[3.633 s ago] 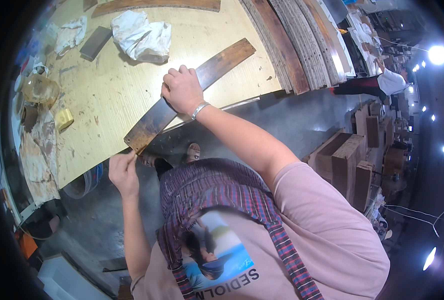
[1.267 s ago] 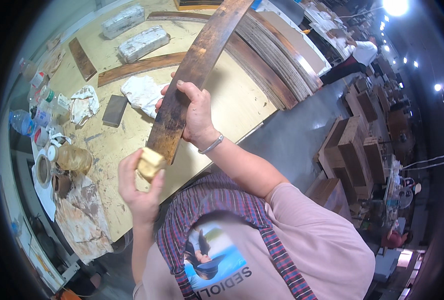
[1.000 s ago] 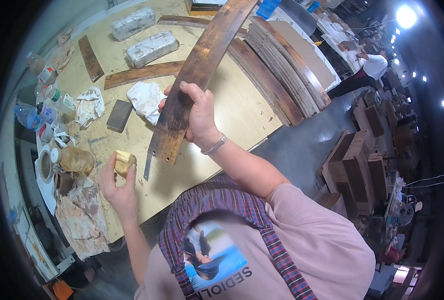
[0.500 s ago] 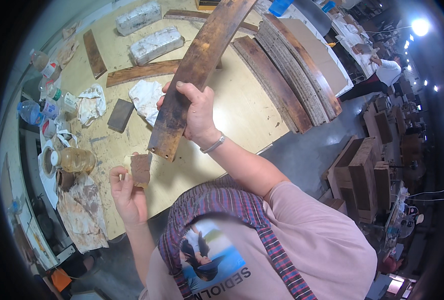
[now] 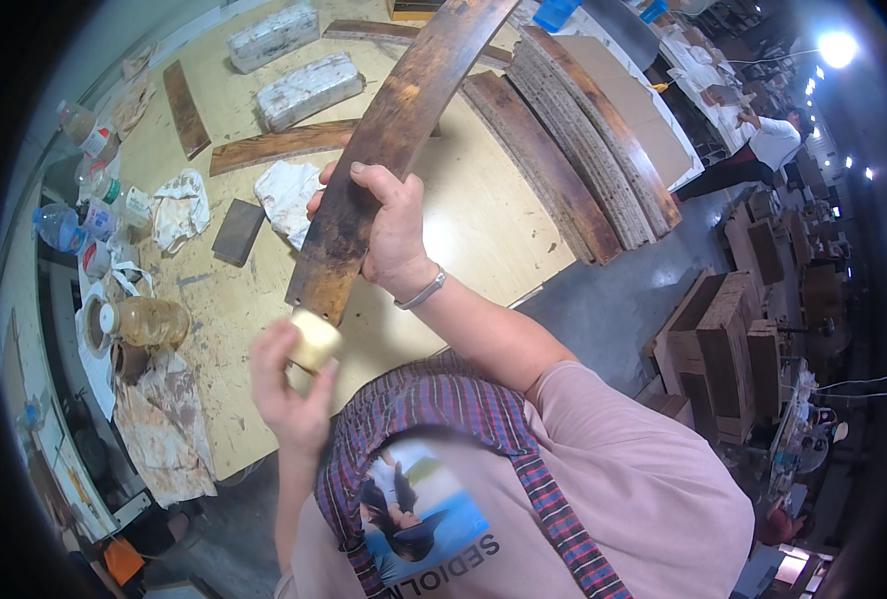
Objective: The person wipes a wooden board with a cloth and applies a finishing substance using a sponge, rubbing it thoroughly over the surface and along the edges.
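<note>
My right hand (image 5: 397, 232) is closed around a long, curved brown wooden board (image 5: 404, 105) with dark mottled patches, its thumb on the upper face. The board is held tilted above the table, its lower end towards me and its far end cut off by the top of the view. In my left hand (image 5: 292, 399), pinched between thumb and fingers, is a folded piece of sandpaper (image 5: 315, 341) with its pale yellow back showing. The sandpaper is at the lower end of the board; whether it touches the wood cannot be made out. That hand is slightly blurred.
On the light wooden table (image 5: 483, 215) lie a dark block (image 5: 238, 232), crumpled white cloths (image 5: 181, 208) and two wrapped blocks (image 5: 311, 91). Curved boards (image 5: 588, 150) are stacked at the right. Bottles (image 5: 59, 228) and a jar of yellowish liquid (image 5: 149, 321) line the left edge.
My left hand has moved up and right to the board's lower end, turning the sandpaper from its brown side to its pale back. My right hand and the board have barely moved.
</note>
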{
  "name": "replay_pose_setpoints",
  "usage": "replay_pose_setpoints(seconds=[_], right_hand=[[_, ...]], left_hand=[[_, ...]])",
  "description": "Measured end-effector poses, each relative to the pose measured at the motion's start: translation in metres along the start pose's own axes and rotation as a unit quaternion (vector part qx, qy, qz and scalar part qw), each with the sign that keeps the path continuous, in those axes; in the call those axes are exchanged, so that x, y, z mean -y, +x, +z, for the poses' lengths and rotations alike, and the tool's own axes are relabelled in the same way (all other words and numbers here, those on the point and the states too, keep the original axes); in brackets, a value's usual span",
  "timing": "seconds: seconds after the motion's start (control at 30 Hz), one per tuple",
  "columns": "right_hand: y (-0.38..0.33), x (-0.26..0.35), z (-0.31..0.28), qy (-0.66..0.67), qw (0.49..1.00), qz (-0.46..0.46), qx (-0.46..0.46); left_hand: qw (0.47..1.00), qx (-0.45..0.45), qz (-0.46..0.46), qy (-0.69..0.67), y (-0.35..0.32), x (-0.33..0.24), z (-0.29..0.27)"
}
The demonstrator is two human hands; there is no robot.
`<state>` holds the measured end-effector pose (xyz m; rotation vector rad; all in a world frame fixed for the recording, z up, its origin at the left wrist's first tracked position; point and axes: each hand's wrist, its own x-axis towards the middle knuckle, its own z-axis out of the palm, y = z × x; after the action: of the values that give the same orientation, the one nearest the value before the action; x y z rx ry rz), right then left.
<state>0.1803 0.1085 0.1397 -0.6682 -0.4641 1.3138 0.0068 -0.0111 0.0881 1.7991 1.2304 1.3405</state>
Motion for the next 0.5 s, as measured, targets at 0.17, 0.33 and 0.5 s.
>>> replay_pose_setpoints(seconds=[0.17,0.33,0.5], right_hand=[[0.000,0.004,-0.006,-0.010,0.999,0.001,0.044],[0.005,0.003,-0.008,-0.002,0.999,0.026,0.041],[0.003,0.002,-0.011,-0.006,0.999,0.032,0.033]], left_hand=[[0.995,-0.048,-0.006,-0.091,-0.006,-0.003,-0.003],[0.997,0.019,0.074,-0.003,0.013,-0.002,-0.007],[0.990,0.055,0.127,-0.005,0.015,-0.015,-0.012]])
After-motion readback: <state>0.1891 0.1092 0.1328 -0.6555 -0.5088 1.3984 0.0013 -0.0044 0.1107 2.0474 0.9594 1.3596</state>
